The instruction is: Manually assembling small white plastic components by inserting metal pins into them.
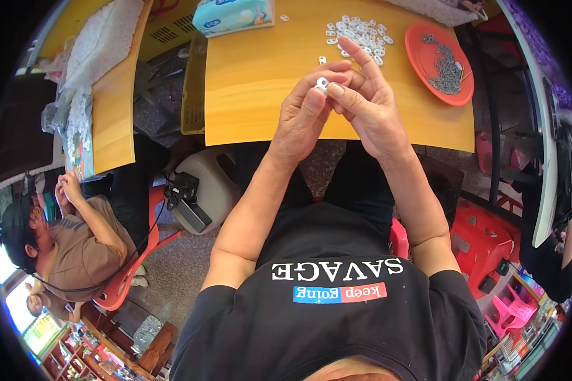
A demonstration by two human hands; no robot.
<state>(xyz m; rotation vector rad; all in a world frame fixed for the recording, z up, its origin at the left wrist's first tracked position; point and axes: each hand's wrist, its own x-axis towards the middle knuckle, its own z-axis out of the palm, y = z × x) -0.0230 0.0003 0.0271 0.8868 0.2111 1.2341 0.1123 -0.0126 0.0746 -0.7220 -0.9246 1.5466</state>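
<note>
Left hand (pixel 302 108): thumb and fingers clamped on small white piece (pixel 322 82), held above surface (pixel 254 108). Right hand (pixel 372 108): thumb at the piece, one finger extended, others partly hidden; can't tell if it grips. Beyond: white pile (pixel 360 35), then red plate (pixel 418 54) of grey metal parts (pixel 448 71), right.
</note>
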